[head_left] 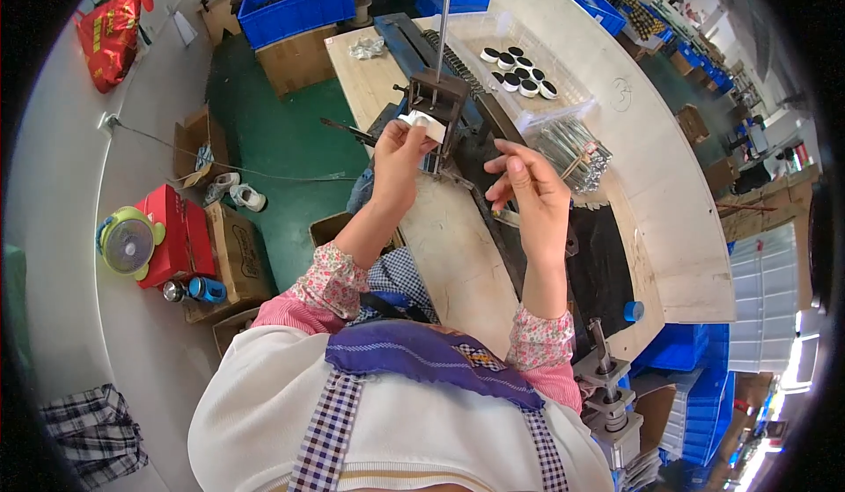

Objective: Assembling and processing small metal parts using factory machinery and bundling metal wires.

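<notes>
one small white piece (435,128) pinched before a dark metal fixture (447,90).
the left hand (401,157) grips it by the fingertips, long axis crosswise, right end lower; the right hand (538,194), farther off, is loosely curled, seemingly empty.

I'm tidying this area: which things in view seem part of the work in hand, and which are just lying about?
Likely in use:
- white piece in the left hand
- metal fixture beside it
- perhaps silvery rods, round pieces

Apparently just lying about:
- green fan
- shoes
- blue bottle
</notes>
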The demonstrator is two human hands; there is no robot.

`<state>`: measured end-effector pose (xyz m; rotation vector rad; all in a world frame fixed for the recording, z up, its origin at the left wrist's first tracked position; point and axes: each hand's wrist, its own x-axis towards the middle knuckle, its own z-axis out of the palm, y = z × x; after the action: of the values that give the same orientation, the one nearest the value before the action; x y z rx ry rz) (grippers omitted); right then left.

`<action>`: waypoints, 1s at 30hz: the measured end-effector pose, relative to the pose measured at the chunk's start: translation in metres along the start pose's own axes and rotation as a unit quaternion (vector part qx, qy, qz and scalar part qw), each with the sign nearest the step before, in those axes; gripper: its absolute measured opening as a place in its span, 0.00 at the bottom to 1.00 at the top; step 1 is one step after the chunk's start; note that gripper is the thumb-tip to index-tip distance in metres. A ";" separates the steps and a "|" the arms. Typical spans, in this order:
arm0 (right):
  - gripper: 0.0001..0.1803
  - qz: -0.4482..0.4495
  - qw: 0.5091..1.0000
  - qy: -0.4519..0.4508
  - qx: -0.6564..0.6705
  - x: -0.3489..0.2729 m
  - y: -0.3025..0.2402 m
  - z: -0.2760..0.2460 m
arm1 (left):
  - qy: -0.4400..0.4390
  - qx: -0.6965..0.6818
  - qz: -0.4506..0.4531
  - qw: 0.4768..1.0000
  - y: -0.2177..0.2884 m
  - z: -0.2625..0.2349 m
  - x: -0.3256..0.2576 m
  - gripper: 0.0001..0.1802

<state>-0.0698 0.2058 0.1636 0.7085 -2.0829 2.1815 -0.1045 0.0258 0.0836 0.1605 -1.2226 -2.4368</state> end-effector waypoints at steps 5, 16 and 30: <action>0.13 0.028 0.999 -0.013 0.006 -0.006 0.011 0.000 | -0.009 0.131 0.029 0.991 0.005 0.005 -0.002 0.09; 0.12 0.050 0.998 -0.033 -0.021 -0.021 0.016 0.003 | -0.054 0.644 0.271 0.714 0.021 -0.004 0.004 0.06; 0.14 0.048 0.980 -0.140 -0.131 0.042 0.085 0.087 | -0.078 0.667 0.192 0.716 0.047 -0.142 -0.098 0.07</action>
<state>-0.1111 0.1027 0.0982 0.9519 -2.5283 1.8874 0.0385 -0.0644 0.0267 0.0678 -2.5254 -0.8152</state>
